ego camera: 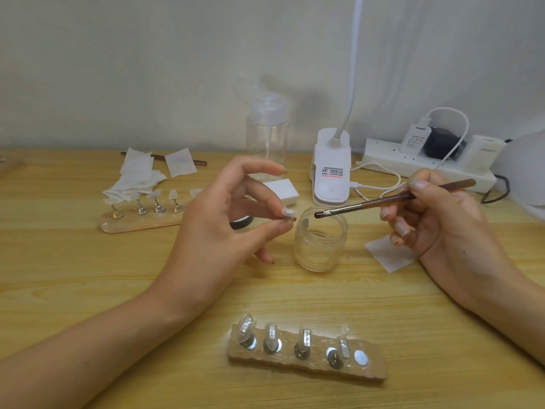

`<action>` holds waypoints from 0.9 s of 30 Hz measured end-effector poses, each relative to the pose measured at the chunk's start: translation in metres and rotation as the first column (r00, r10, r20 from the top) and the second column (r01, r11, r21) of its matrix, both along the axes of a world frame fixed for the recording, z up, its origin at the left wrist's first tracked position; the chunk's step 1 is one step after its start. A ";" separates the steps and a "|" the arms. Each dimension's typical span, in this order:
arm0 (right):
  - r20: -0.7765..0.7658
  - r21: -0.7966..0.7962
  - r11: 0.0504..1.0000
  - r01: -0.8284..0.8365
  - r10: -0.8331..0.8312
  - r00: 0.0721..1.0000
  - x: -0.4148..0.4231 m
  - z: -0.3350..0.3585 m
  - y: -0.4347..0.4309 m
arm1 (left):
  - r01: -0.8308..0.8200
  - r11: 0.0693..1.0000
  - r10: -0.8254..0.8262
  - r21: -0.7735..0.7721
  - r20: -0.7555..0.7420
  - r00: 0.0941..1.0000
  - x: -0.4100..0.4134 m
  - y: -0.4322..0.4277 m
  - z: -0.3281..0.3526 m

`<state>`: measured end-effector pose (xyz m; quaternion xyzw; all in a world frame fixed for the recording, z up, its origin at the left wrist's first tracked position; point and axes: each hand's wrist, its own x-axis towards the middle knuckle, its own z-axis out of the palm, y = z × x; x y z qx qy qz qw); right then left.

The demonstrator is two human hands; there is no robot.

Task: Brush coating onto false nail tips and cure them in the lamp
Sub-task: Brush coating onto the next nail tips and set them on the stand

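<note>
My left hand [224, 214] pinches a small clear false nail tip [288, 213] on its stand peg between thumb and finger, just left of an open clear glass jar [320, 240]. My right hand [433, 219] grips a brown-handled brush [392, 199]; its bristle end hovers over the jar's mouth, a short way right of the tip. A wooden holder [309, 364] near the front edge carries several nail tips on metal stands, with one bare magnet at its right end. The white clip-on curing lamp [331, 169] stands behind the jar.
A second wooden holder [138, 221] with several tips sits at the back left, beside a pile of white wipes [138, 178]. A clear pump bottle [267, 131], a white block [281, 191], a power strip [427, 165] with cables, and one wipe [389, 255] lie around.
</note>
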<state>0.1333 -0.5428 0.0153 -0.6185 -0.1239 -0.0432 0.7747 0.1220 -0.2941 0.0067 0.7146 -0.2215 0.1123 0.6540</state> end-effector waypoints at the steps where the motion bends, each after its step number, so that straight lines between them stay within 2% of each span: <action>1: -0.003 0.002 1.000 0.000 0.000 1.000 0.000 0.000 0.000 | -0.004 1.000 0.003 0.015 0.006 1.000 0.000 0.000 0.000; 17: 0.028 -0.084 0.995 -0.061 0.064 0.998 -0.002 0.002 0.002 | -0.053 0.983 0.043 0.174 0.066 0.997 -0.002 0.000 0.002; 23: 0.002 -0.068 0.998 -0.006 0.007 1.000 -0.002 0.001 0.002 | -0.066 0.978 0.049 0.197 0.093 0.995 -0.002 -0.001 0.002; 27: 0.023 -0.082 0.995 -0.051 0.053 0.998 -0.003 0.003 0.003 | -0.064 0.978 0.043 0.201 0.106 0.993 -0.002 -0.002 0.003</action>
